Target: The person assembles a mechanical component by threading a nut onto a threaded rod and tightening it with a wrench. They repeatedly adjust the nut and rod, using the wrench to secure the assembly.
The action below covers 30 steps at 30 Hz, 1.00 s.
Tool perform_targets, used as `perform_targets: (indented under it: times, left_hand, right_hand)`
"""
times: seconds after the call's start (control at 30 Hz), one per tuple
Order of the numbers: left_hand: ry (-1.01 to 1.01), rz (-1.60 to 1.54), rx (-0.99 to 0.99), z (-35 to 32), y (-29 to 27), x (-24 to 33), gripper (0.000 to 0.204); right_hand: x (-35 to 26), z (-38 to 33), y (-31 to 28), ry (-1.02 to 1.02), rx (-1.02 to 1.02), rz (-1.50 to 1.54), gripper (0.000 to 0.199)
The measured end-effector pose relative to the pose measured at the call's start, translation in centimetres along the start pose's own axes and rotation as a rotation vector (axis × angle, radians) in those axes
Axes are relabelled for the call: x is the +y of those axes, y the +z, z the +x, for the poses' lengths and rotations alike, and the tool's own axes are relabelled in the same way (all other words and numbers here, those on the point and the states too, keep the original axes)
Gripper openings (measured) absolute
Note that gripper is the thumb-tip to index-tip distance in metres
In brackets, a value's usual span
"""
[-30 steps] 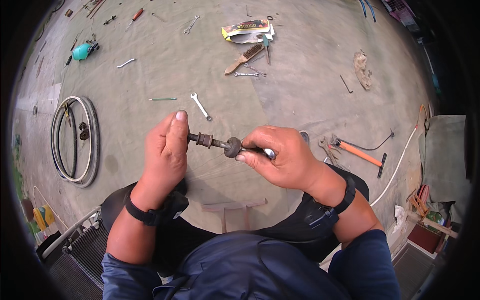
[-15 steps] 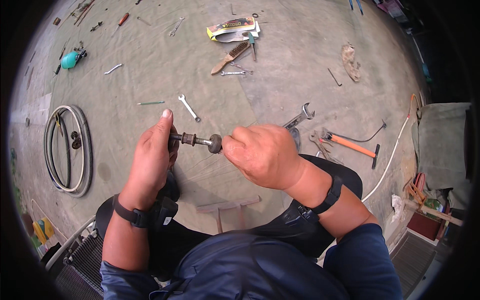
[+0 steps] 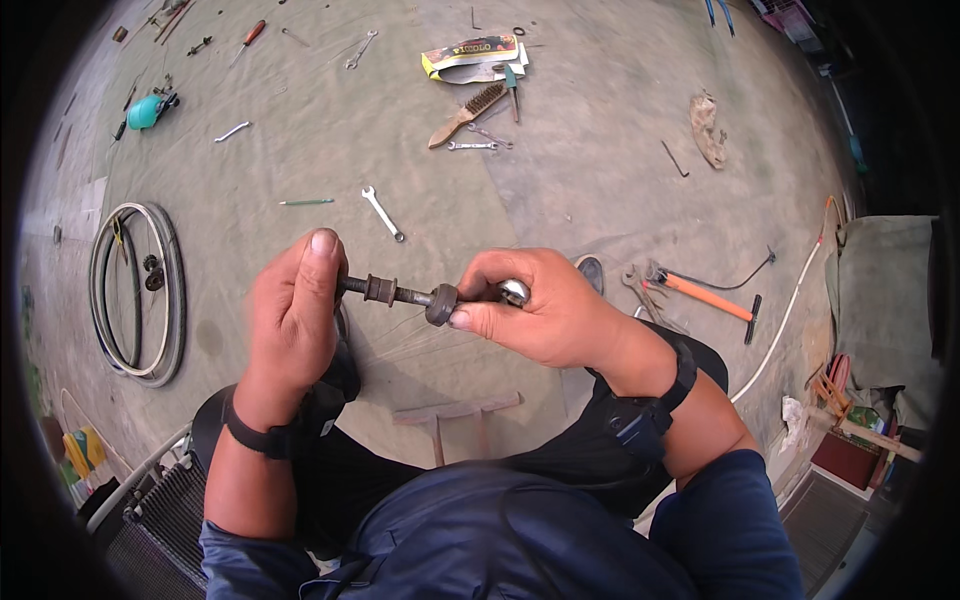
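My left hand (image 3: 290, 315) is closed round one end of a dark metal axle (image 3: 411, 296), its thumb pointing up. A spool-shaped collar (image 3: 379, 289) sits on the axle just beyond those fingers, with bare thread beside it. Farther right, a thick round dark cap-like piece (image 3: 441, 304) is on the axle. My right hand (image 3: 560, 310) has its thumb tip against that round piece. In its curled fingers is a shiny wrench (image 3: 514, 291), of which only a rounded end shows; the rest is hidden by the hand.
Beyond my hands lie a combination wrench (image 3: 383, 214), a green pencil (image 3: 306, 202) and a wire brush (image 3: 468, 117). A wheel rim with a tyre (image 3: 178, 300) lies at left. An orange-handled tool (image 3: 705, 295) and pliers (image 3: 643, 292) lie at right. A wooden T-shaped piece (image 3: 458, 408) is between my legs.
The wrench has turned in my right hand: its open jaw stuck out to the upper right before, and now a rounded end shows between the fingers. My right thumb has come against the round piece.
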State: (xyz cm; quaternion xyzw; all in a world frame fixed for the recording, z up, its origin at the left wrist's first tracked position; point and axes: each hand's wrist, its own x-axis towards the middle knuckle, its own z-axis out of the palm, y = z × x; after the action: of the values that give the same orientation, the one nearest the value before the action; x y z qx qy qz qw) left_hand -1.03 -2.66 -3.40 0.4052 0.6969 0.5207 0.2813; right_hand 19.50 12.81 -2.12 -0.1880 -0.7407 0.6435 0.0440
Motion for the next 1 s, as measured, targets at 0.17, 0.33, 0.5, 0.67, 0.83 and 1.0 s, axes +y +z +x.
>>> perform_targets:
  times: [0.17,0.33,0.5,0.67,0.83,1.0]
  left_hand:
    - [-0.593,-0.334,-0.045,0.6,0.9,-0.8,0.049]
    - [-0.461,-0.248,-0.001,1.0,1.6,-0.5,0.049]
    - [-0.201,-0.133,0.045,-0.1,1.7,-0.1,0.048]
    - [-0.014,-0.058,0.016,-0.3,0.9,0.7,0.042]
    - [0.147,0.04,-0.006,-0.3,0.2,1.1,0.043]
    - [-0.175,-0.28,-0.109,0.0,-0.2,0.3,0.066]
  right_hand:
    - [1.0,-0.2,0.9,-0.489,0.243,-0.942,0.012]
    - [0.9,-0.1,1.1,-0.516,0.304,-0.9,0.011]
    - [0.2,-0.3,0.0,-0.425,0.196,-0.608,0.018]
    - [-0.1,-0.5,-0.5,-0.258,0.088,-0.26,0.014]
    - [-0.8,-0.4,-0.9,-0.152,0.012,-0.037,0.013]
    - [-0.5,-0.2,-0.9,0.002,-0.03,0.023,0.017]
